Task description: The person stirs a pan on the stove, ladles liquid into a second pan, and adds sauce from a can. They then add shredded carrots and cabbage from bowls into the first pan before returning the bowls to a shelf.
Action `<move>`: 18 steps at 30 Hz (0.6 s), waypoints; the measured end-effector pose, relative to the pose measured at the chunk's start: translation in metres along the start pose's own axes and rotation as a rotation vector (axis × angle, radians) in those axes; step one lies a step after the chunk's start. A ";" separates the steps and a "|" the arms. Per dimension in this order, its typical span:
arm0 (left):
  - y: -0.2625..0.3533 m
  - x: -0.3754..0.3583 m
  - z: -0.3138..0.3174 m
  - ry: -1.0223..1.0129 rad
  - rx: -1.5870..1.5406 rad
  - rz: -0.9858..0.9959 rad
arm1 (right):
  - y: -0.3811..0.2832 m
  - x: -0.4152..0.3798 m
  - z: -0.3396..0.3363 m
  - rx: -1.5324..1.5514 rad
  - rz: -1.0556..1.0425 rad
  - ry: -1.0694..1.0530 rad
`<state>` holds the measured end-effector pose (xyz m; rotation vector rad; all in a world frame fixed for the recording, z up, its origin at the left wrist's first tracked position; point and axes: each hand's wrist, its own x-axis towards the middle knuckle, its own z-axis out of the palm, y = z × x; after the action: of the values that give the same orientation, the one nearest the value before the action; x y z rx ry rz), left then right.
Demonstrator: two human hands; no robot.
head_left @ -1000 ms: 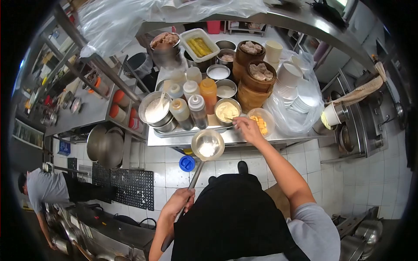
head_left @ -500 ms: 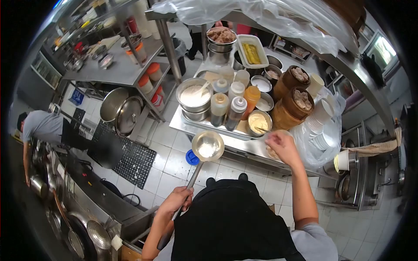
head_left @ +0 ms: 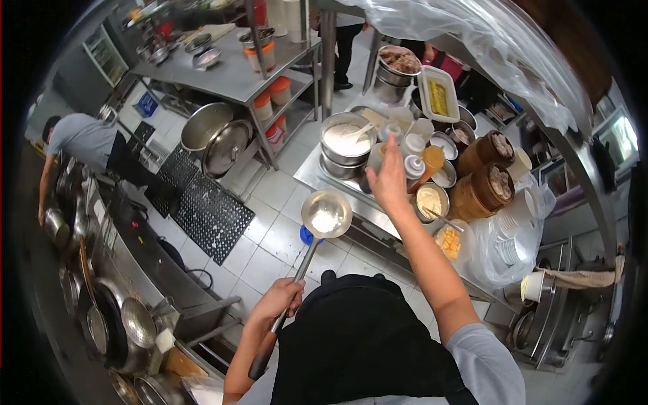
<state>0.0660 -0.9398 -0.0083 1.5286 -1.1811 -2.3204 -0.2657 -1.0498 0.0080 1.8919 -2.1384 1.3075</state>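
Note:
My left hand [head_left: 279, 298] is closed around the long handle of a metal ladle [head_left: 327, 214], whose bowl is over the floor in front of the counter. My right hand [head_left: 389, 177] reaches over the counter with fingers stretched, beside the squeeze bottles [head_left: 414, 169]. It partly covers one bottle, and no object shows in it. Left of it stands a metal pot of white powder [head_left: 346, 141] with a white scoop. To its right are a bowl of pale yellow paste [head_left: 432, 202] and a bowl of orange pieces [head_left: 449, 241].
Bamboo steamers [head_left: 499, 183] and plastic-wrapped white cups [head_left: 511, 250] stand at the right. A co-worker [head_left: 88, 143] leans over the stove at the left. Another person's dark-clothed legs [head_left: 345, 50] show behind. Black mats [head_left: 214, 216] lie on the floor.
My right hand has moved left and farther forward, from beside the yellow paste to the bottles, uncovering the orange pieces. The view has turned. My left hand still grips the ladle.

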 end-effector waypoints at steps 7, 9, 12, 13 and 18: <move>-0.008 -0.003 -0.003 0.031 -0.060 0.035 | -0.002 -0.011 0.006 0.032 -0.109 -0.014; -0.007 -0.007 0.000 0.051 -0.068 0.037 | -0.001 -0.019 0.008 0.066 -0.132 -0.015; -0.010 -0.012 0.006 0.091 -0.093 0.035 | 0.010 -0.024 0.014 0.107 -0.158 -0.022; -0.011 -0.014 0.009 0.107 -0.107 0.035 | 0.012 -0.025 0.013 0.212 -0.126 -0.075; -0.014 -0.024 0.031 0.174 -0.135 0.051 | 0.024 -0.022 0.012 0.276 -0.186 -0.277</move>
<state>0.0567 -0.9019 0.0054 1.5953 -0.9887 -2.1371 -0.2732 -1.0406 -0.0248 2.4430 -1.9063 1.4381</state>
